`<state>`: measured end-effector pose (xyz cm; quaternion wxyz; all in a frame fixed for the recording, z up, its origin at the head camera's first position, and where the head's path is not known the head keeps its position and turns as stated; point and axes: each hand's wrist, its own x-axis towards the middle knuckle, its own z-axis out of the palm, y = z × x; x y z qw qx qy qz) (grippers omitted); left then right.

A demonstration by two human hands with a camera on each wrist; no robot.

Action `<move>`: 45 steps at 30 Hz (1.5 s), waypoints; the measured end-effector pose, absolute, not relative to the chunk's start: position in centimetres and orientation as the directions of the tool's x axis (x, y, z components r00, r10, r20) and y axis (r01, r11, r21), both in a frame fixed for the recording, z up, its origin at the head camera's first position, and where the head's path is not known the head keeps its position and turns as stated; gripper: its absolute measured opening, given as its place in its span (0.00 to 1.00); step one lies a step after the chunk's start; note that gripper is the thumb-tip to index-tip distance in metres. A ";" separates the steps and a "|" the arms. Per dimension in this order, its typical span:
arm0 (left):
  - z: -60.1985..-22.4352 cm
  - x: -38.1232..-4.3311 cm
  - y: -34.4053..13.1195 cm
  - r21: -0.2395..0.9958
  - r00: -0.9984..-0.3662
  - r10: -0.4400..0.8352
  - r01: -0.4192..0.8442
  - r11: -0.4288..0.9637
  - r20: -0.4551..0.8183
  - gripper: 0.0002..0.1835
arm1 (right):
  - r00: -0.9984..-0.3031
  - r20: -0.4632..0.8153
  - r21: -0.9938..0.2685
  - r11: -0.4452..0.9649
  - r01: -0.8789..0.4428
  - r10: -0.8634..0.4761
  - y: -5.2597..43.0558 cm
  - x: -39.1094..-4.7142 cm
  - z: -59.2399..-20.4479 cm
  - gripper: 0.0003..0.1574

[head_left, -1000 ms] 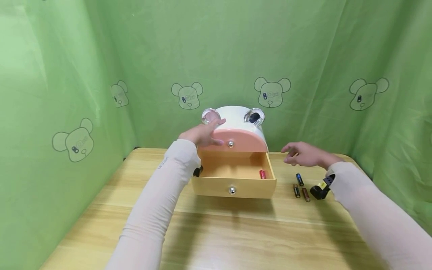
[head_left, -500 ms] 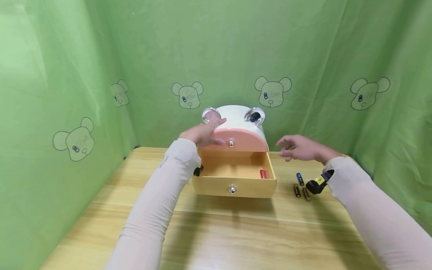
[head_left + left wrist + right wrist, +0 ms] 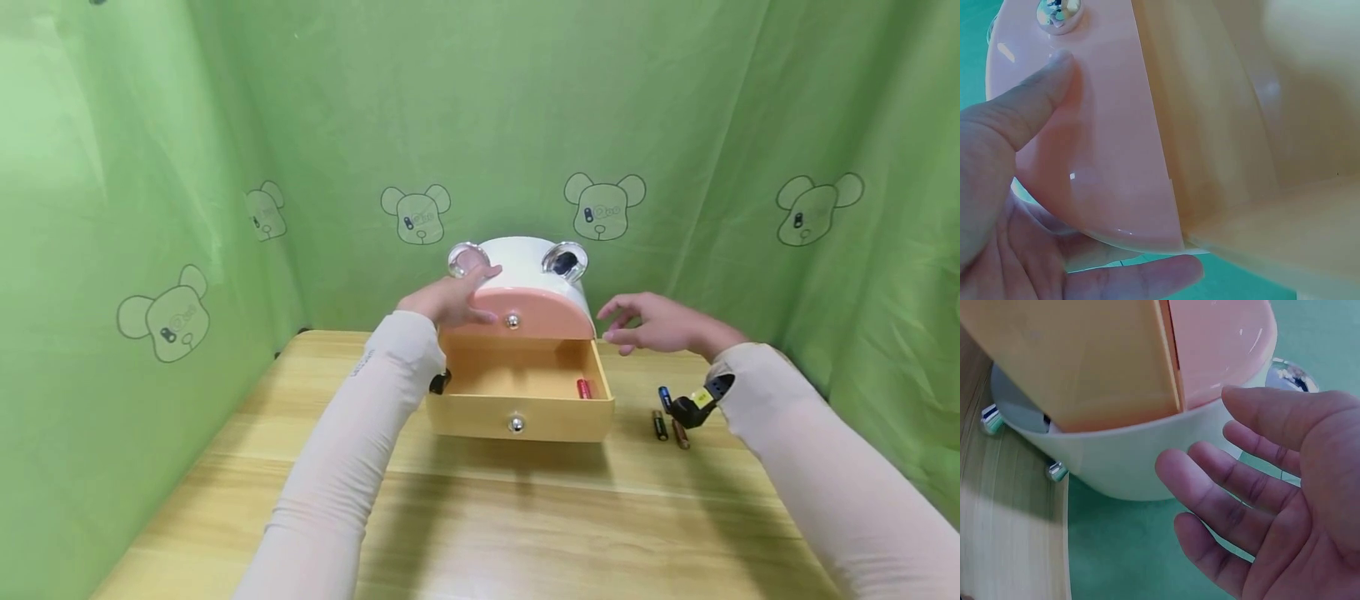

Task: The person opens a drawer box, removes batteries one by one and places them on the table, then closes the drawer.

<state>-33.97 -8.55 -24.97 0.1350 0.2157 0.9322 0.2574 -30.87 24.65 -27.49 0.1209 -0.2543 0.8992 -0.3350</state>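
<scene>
A bear-faced storage box has a white shell, a pink upper drawer and a pulled-out yellow lower drawer. My left hand rests on the box's left side; its straight thumb lies on the pink front near the knob, and its other fingers extend along the side. Just off the box's right side, my right hand hovers with loosely bent fingers and nothing in them. A red battery lies in the lower drawer's right end.
A blue battery, a black-and-copper battery and a brown battery lie on the wooden table, right of the box. A green curtain hangs behind and at both sides.
My right hand has moved left and slightly up, towards the box's right side. The left hand, box and drawers have stayed in place.
</scene>
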 end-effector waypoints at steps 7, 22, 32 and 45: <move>-25.0 -33.9 -8.6 0.540 -0.872 0.469 0.330 0.774 -0.139 0.48 | -0.835 0.003 -0.667 0.621 -0.412 -0.551 23.4 -30.4 -27.1 0.21; -24.9 -33.9 -8.5 0.525 -0.874 0.468 0.339 0.781 -0.132 0.48 | -0.783 -0.040 -0.688 0.585 -0.429 -0.621 20.5 -30.0 -26.9 0.12; -24.9 -33.8 -8.6 0.536 -0.871 0.471 0.335 0.775 -0.137 0.48 | -0.718 -0.117 -0.616 0.617 -0.490 -0.687 18.8 -30.3 -26.4 0.13; -24.9 -34.0 -8.6 0.510 -0.872 0.469 0.345 0.788 -0.136 0.48 | -0.624 -0.406 -0.642 0.695 -0.324 -0.667 16.6 -31.4 -25.3 0.14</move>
